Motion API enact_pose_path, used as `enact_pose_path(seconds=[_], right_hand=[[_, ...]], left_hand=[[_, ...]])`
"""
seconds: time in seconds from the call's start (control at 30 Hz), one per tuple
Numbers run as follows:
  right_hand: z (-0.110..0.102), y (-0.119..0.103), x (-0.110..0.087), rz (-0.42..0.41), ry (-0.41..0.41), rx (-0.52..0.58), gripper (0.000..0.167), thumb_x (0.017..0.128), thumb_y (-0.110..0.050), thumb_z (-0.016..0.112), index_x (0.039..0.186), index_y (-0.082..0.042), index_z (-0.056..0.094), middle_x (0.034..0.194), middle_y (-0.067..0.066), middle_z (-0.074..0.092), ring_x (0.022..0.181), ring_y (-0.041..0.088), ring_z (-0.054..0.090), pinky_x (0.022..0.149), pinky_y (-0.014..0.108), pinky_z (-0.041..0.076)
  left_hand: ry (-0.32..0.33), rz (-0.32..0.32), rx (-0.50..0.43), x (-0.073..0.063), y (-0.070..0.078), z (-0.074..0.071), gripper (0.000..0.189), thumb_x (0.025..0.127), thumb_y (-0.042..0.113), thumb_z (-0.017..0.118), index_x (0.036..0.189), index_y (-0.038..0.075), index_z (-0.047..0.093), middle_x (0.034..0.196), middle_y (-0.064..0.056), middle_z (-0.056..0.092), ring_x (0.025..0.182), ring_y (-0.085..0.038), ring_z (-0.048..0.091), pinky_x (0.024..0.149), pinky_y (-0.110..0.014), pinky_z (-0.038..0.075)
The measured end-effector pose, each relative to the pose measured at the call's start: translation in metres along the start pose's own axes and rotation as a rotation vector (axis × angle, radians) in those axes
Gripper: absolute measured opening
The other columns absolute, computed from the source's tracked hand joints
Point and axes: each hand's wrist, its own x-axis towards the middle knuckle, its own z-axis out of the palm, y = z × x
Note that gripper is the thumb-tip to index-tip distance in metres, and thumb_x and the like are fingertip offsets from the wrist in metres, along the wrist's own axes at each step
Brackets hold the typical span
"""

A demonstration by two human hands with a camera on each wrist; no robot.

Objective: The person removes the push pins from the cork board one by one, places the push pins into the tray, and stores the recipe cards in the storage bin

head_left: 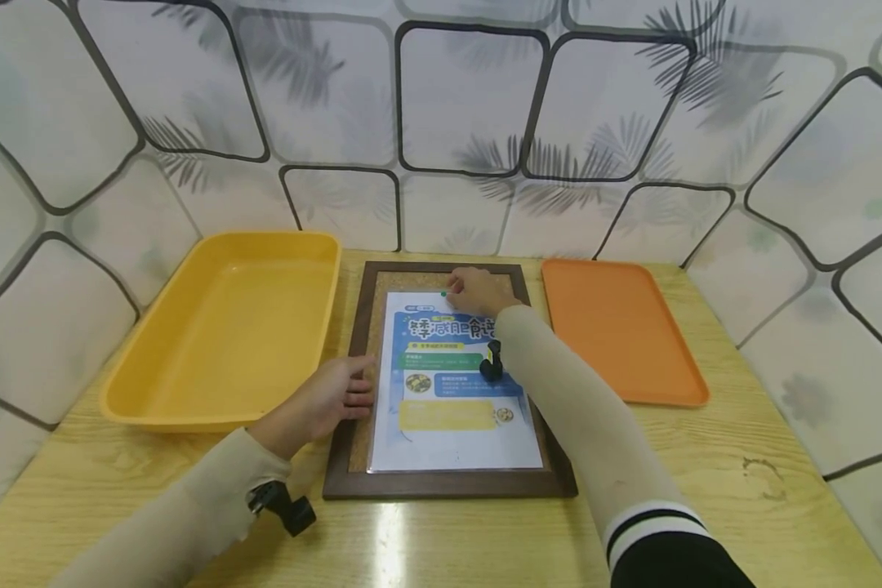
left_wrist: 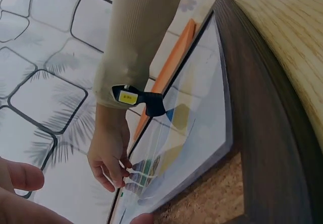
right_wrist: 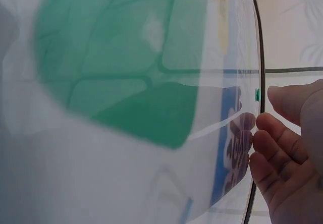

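Observation:
A dark-framed cork board lies on the table, and on it is a glossy printed sheet with blue, green and yellow blocks. Near the sheet's top edge sits a small green push pin. My right hand is over the upper part of the board, its thumb beside the pin and its fingertips at the sheet's surface in the right wrist view. Along the board's left side, my left hand has its fingers reaching over the frame to the cork beside the sheet.
On the left stands a deep yellow tray, close to my left forearm. A flat orange tray lies to the right of the board. Patterned fabric surrounds the back and sides of the wooden table.

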Motion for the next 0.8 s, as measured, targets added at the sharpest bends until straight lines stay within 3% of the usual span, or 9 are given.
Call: enact_pose_path(seconds=[0.2, 0.37, 0.63, 0.8], right_hand=[[0.003, -0.001, 0.011, -0.027, 0.013, -0.018, 0.029, 0.095, -0.019, 0.058, 0.120, -0.005, 0.061, 0.108, 0.010, 0.065, 0.098, 0.024, 0.061, 0.089, 0.041, 0.048], [0.004, 0.000, 0.016, -0.041, 0.041, -0.022, 0.023, 0.094, -0.018, 0.059, 0.113, -0.005, 0.064, 0.100, 0.008, 0.066, 0.091, 0.022, 0.060, 0.084, 0.038, 0.049], [0.007, -0.002, 0.019, 0.003, 0.041, -0.048, 0.017, 0.094, -0.020, 0.061, 0.104, -0.008, 0.067, 0.091, 0.004, 0.062, 0.084, 0.020, 0.057, 0.076, 0.035, 0.048], [0.009, -0.003, 0.024, 0.002, 0.038, -0.077, 0.013, 0.094, -0.021, 0.063, 0.093, -0.009, 0.068, 0.086, 0.004, 0.063, 0.080, 0.019, 0.057, 0.073, 0.034, 0.048]], left_hand=[[0.015, 0.011, 0.039, 0.004, -0.002, 0.000, 0.055, 0.102, 0.016, 0.044, 0.144, -0.012, 0.023, 0.137, -0.030, 0.039, 0.113, -0.035, 0.045, 0.098, -0.046, 0.041], [0.052, 0.025, 0.072, 0.009, -0.006, 0.000, 0.057, 0.099, 0.007, 0.052, 0.145, -0.010, 0.024, 0.133, -0.029, 0.044, 0.114, -0.035, 0.050, 0.097, -0.047, 0.045], [0.087, 0.043, 0.125, 0.015, -0.012, 0.002, 0.061, 0.094, -0.005, 0.057, 0.146, -0.002, 0.026, 0.127, -0.024, 0.048, 0.097, -0.029, 0.058, 0.071, -0.042, 0.057], [0.105, 0.042, 0.144, 0.016, -0.013, 0.002, 0.063, 0.092, -0.006, 0.058, 0.146, 0.001, 0.027, 0.126, -0.021, 0.048, 0.098, -0.029, 0.058, 0.070, -0.041, 0.057]])
